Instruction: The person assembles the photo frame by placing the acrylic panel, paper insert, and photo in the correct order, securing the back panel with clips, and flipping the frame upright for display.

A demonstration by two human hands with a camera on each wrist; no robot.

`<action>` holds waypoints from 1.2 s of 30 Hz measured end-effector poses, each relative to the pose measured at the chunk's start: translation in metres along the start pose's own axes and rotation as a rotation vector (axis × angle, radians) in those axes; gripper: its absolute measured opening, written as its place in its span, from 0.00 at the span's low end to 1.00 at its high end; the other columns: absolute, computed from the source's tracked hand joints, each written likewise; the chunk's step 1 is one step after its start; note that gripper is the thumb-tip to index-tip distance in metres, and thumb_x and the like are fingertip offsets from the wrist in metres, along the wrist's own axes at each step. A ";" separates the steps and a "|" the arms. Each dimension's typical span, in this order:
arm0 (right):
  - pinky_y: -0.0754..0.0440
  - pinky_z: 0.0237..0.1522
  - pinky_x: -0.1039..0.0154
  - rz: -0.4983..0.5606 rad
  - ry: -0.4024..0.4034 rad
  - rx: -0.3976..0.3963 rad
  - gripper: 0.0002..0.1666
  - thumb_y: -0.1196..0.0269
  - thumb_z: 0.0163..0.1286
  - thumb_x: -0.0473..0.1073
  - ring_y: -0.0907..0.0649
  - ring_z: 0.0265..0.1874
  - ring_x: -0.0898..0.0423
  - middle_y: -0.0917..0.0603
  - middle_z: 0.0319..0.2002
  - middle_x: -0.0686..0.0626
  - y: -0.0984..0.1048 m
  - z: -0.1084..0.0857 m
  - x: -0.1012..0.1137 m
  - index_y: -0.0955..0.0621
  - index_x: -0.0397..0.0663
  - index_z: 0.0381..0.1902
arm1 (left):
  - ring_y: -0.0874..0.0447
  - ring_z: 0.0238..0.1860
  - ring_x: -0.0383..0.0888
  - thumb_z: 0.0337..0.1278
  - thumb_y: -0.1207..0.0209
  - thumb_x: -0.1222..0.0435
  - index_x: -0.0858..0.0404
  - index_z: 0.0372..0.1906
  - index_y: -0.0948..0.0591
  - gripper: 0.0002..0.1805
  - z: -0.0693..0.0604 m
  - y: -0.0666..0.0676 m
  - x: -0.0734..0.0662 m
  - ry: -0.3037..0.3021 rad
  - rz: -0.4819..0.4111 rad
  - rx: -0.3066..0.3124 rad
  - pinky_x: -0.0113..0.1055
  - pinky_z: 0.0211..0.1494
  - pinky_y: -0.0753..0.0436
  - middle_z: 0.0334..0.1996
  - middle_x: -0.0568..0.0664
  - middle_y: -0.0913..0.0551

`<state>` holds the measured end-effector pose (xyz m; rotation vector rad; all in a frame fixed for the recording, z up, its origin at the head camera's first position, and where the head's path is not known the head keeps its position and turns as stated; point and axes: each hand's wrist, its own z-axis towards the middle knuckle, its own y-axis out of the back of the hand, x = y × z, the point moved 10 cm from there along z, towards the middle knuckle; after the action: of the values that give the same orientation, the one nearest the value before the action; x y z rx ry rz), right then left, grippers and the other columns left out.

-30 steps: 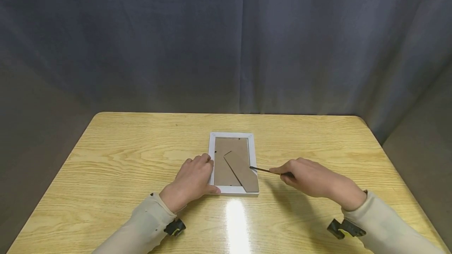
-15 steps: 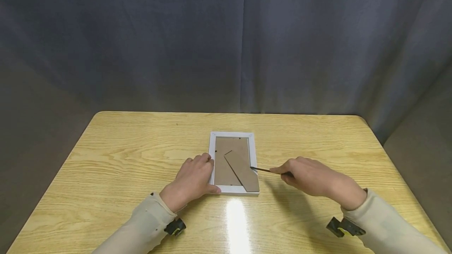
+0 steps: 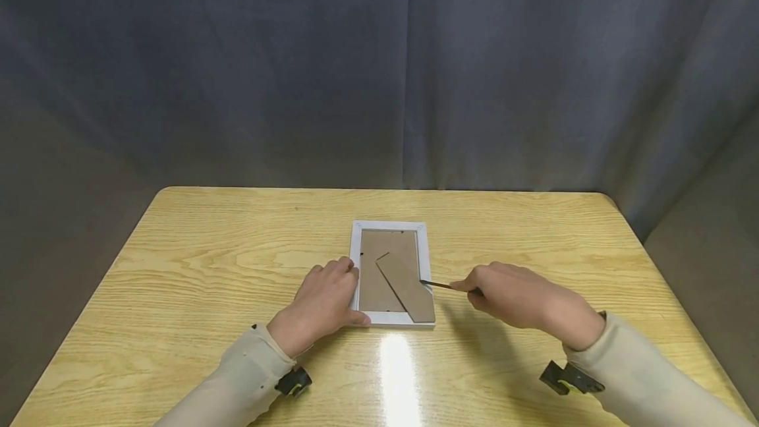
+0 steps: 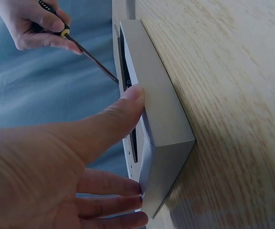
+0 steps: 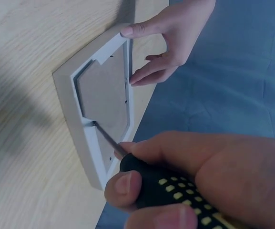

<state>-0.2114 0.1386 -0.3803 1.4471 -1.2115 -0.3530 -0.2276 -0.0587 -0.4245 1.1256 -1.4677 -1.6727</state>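
Note:
A white picture frame (image 3: 422, 249) lies back side up on the table, its brown backing board (image 3: 373, 288) and slanted stand leg (image 3: 412, 292) showing. My left hand (image 3: 329, 298) holds the frame's near left corner, thumb on the near edge and fingers along the left side. My right hand (image 3: 516, 295) grips a screwdriver (image 5: 161, 183) by its dark handle with yellow dots. The screwdriver's thin shaft points left, and its tip meets the inner edge of the frame's right side, beside the stand leg. Whether the tip sits under a small tab there cannot be seen.
The frame rests on a light wood table (image 3: 237, 236) with rounded far corners. Behind and beside it hangs a dark grey-blue curtain (image 3: 284, 84). A bright light reflection (image 3: 398, 374) falls on the table in front of the frame.
My right hand has shifted slightly left, towards the frame, while the screwdriver tip stays at the same spot. The left hand and the frame have not visibly moved.

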 end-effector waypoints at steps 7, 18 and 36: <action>0.50 0.18 0.71 -0.063 -0.078 0.024 0.28 0.49 0.68 0.28 0.49 0.15 0.63 0.40 0.12 0.59 -0.001 0.004 0.005 0.17 0.49 0.62 | 0.18 0.49 0.56 0.35 0.20 0.45 0.74 0.53 0.17 0.44 -0.001 0.001 0.001 0.003 0.001 0.003 0.49 0.49 0.19 0.52 0.61 0.18; 0.47 0.17 0.71 -0.092 -0.067 0.000 0.25 0.47 0.68 0.29 0.48 0.15 0.63 0.10 0.39 0.41 -0.003 0.006 0.010 0.16 0.47 0.59 | 0.18 0.48 0.57 0.33 0.20 0.45 0.74 0.52 0.17 0.44 -0.001 0.002 0.002 0.003 0.001 -0.004 0.50 0.48 0.19 0.51 0.60 0.17; 0.49 0.17 0.72 -0.090 -0.065 0.022 0.27 0.48 0.71 0.30 0.47 0.14 0.64 0.44 0.12 0.60 0.001 0.002 0.004 0.19 0.51 0.64 | 0.18 0.48 0.57 0.34 0.20 0.45 0.74 0.53 0.17 0.44 0.000 0.001 -0.001 -0.011 -0.004 -0.004 0.51 0.49 0.19 0.53 0.61 0.18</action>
<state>-0.2121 0.1343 -0.3785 1.5227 -1.2074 -0.4525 -0.2268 -0.0577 -0.4231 1.1197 -1.4695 -1.6864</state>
